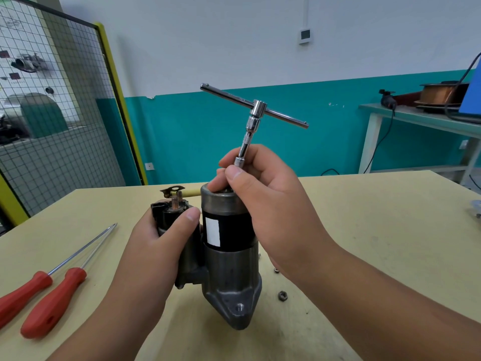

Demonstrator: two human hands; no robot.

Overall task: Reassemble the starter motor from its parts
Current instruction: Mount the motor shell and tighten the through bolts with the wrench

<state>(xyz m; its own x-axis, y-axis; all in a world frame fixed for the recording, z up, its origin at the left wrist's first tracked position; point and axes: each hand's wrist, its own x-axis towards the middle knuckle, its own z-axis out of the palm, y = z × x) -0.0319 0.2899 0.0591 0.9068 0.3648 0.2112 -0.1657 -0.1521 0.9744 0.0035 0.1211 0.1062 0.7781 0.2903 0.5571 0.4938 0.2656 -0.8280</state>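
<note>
While starter motor (229,256) stands nose-down on tabletop (377,230), long axis upright, left hand (158,246) wraps solenoid (169,212) beside main body. Right hand (268,201) pinches T-handle socket wrench (253,118) low on shaft, directly over end cap. Wrench leans right off motor axis; likely needs squaring. Bolt hidden under fingers.

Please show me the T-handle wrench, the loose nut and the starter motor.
T-handle wrench (256,105), head view, crossbar hub.
loose nut (282,295), head view, top face.
starter motor (234,230), head view, black body.
</note>
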